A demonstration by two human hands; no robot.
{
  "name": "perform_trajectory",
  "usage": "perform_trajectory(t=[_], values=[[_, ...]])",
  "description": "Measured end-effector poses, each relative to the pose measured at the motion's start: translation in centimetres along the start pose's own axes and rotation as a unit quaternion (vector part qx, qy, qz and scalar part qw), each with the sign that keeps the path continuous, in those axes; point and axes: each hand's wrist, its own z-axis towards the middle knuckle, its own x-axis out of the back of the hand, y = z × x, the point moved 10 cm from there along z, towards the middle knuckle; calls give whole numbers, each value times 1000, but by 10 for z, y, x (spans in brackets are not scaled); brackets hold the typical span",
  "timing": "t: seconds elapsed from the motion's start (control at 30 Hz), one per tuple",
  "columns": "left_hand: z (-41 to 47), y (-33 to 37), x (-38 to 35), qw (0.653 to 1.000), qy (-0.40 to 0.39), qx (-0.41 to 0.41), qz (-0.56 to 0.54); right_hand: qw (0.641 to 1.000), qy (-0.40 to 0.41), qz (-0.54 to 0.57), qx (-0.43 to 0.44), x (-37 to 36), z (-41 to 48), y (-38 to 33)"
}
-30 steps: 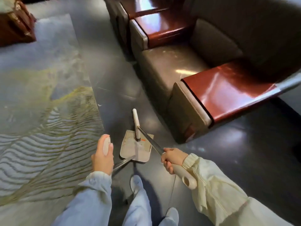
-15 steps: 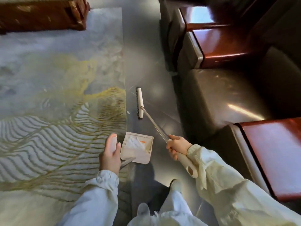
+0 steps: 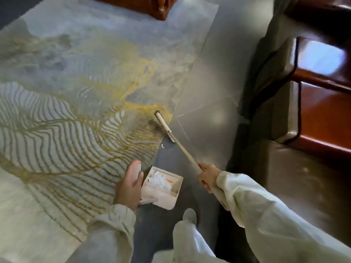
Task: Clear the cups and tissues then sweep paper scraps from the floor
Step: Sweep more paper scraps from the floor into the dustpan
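Observation:
My left hand (image 3: 129,186) grips the white top of the dustpan handle. The white dustpan (image 3: 162,188) hangs just above the dark floor and holds crumpled white tissue and an orange scrap. My right hand (image 3: 208,176) grips the metal broom handle (image 3: 187,154). The white broom head (image 3: 164,126) lies across the rug's right edge, bristles toward the rug. A small white paper scrap (image 3: 163,146) lies on the dark floor just below the broom head.
A large grey rug with gold lines (image 3: 76,111) covers the left. A brown sofa with glossy red-wood armrests (image 3: 313,111) lines the right. A dark wooden table corner (image 3: 152,6) stands at the top. My feet (image 3: 189,217) are on the dark floor strip.
The view has swung left toward the rug. The broom head moved from the dark floor onto the rug's edge, and my right hand reached further out. The dustpan stays by my left hand.

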Motion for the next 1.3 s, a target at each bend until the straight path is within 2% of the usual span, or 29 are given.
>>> perform_trajectory(t=[0.13, 0.3, 0.4, 0.53, 0.67, 0.8, 0.9, 1.0, 1.13, 1.3], values=[[19, 8, -2, 999, 43, 24, -5, 994, -9, -105, 14, 23, 45, -17], [16, 12, -3, 996, 76, 34, 8, 983, -109, -139, -43, 8, 62, 3], [10, 10, -6, 996, 72, 50, 2, 975, -154, -149, -61, 2, 44, 32], [1, 17, -8, 997, 70, 23, 7, 973, -178, -87, -115, 4, -3, 73], [-2, 15, -12, 998, 63, 25, -13, 959, -222, -92, -153, 9, -56, 92], [-7, 14, -14, 999, 42, 11, -15, 964, -222, -16, -145, 19, -90, 81], [-17, 7, -8, 999, 29, -17, -21, 973, -184, 22, -134, 15, -114, 82], [-25, -11, -8, 998, -19, -39, -35, 979, -147, 80, -119, -4, -142, 87], [-37, -22, 2, 988, -76, -67, -116, 960, -112, 234, -111, -45, -181, 107], [-64, -30, 40, 976, -118, -153, -105, 912, -76, 394, -83, -120, -246, 134]])
